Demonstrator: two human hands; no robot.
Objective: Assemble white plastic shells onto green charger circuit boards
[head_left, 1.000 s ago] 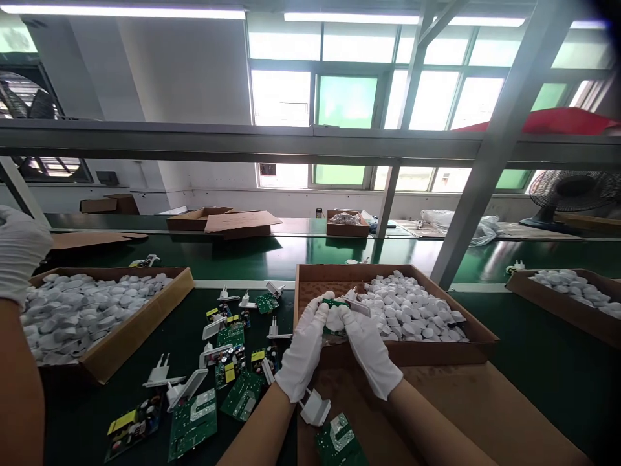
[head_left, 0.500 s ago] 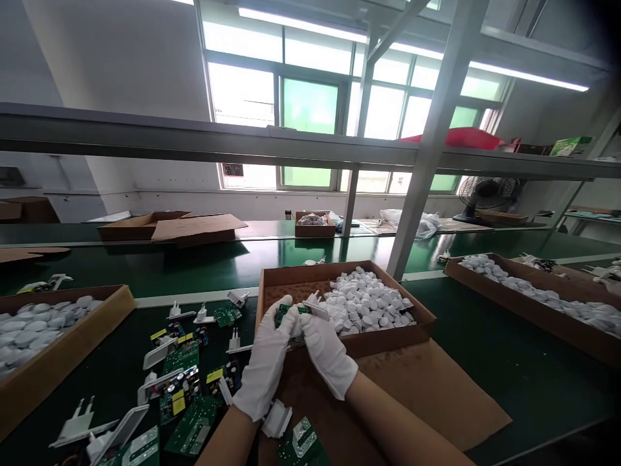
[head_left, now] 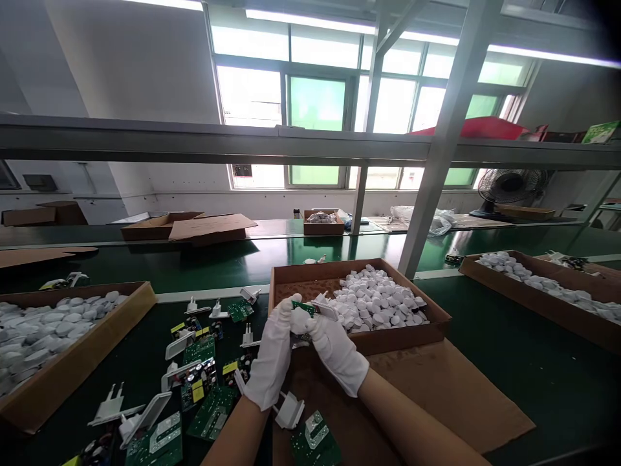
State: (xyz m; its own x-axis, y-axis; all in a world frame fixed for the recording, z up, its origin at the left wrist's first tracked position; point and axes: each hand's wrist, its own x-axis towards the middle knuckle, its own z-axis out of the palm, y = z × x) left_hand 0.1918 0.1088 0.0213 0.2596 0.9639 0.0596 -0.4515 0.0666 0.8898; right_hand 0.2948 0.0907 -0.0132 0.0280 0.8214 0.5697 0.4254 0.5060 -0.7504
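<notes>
Both my hands wear white gloves and meet in front of a cardboard box [head_left: 407, 341] of several white plastic caps [head_left: 376, 301]. My left hand [head_left: 272, 355] and my right hand [head_left: 334, 349] together grip a small green circuit board [head_left: 303, 307] with a white plug piece [head_left: 324, 309] on it, just over the box's near left corner. Below my wrists lie a white plug part [head_left: 290, 411] and another green board [head_left: 315, 443] on a flat cardboard sheet [head_left: 456, 395].
Loose green boards [head_left: 201, 353] and white plug parts [head_left: 111, 408] are scattered on the dark green belt at left. A cardboard box of white caps [head_left: 58, 378] stands far left, another box [head_left: 543, 304] at right. A metal post [head_left: 436, 162] rises behind the middle box.
The view has swung slightly left and down. My hands stay together on the board and plug piece, with the fingers shifting a little.
</notes>
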